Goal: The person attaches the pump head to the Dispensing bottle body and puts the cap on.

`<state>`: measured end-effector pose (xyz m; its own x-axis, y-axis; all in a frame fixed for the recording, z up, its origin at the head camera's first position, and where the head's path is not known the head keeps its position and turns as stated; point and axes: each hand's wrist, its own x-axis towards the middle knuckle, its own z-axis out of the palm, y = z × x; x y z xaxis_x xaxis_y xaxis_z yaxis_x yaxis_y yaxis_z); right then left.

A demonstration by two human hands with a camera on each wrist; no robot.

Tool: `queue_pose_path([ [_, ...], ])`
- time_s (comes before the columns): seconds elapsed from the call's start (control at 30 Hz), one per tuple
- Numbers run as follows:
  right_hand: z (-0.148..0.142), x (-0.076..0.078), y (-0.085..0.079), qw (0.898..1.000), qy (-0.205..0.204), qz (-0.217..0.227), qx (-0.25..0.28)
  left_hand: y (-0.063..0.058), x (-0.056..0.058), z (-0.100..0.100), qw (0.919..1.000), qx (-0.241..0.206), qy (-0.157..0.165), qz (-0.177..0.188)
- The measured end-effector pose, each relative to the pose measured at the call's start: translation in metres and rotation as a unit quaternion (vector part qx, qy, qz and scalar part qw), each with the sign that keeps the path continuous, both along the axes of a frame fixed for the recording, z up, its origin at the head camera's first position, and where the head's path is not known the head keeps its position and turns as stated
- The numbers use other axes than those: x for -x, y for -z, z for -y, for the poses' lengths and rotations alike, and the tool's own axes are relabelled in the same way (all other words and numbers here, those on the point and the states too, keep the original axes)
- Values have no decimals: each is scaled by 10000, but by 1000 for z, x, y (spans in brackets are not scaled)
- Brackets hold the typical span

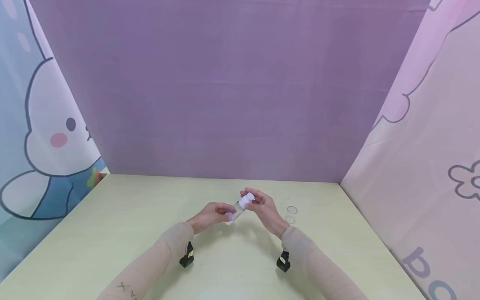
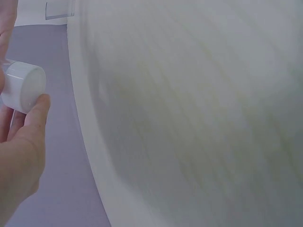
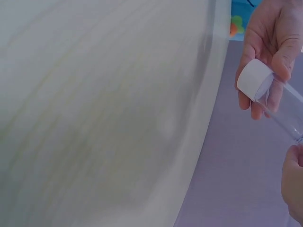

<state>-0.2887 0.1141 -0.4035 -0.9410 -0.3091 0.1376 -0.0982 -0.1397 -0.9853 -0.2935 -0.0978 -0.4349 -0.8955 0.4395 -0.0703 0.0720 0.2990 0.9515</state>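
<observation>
A small clear bottle [image 1: 239, 210] with a white upper part [image 1: 246, 200] and a white base [image 3: 255, 80] is held slantwise above the table, its top toward the upper right in the head view. My left hand [image 1: 211, 216] grips the base end between thumb and fingers. In the left wrist view, a fingertip lies against the flat end of the white base [image 2: 33, 90]. My right hand [image 1: 265, 210] holds the white upper part, thumb in front and fingers behind. Only part of the right hand [image 3: 293, 184] shows at the edge of the right wrist view.
A clear, open-rimmed cylinder [image 1: 291, 214] stands on the pale wooden table [image 1: 142, 233], just right of my right hand. A purple panel [image 1: 232, 91] rises along the table's back edge. Printed cloth walls flank it, a cartoon animal on the left one [image 1: 56, 125].
</observation>
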Motion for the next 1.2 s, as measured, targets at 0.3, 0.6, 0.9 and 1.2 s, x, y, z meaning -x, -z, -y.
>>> queue_pose_path([
  [0.3, 1, 2, 2, 9998, -154, 78, 30, 2, 0, 3, 9999, -132, -28, 66],
  [0.6, 3, 5, 4, 9999, -81, 106, 47, 5, 1, 4, 9999, -75, -9, 69],
  [0.9, 2, 6, 2, 9999, -74, 121, -94, 6, 4, 5, 9999, -93, 26, 62],
  [1.2, 1, 6, 3, 9997, 78, 212, -76, 2, 2, 3, 9999, -56, -21, 95],
])
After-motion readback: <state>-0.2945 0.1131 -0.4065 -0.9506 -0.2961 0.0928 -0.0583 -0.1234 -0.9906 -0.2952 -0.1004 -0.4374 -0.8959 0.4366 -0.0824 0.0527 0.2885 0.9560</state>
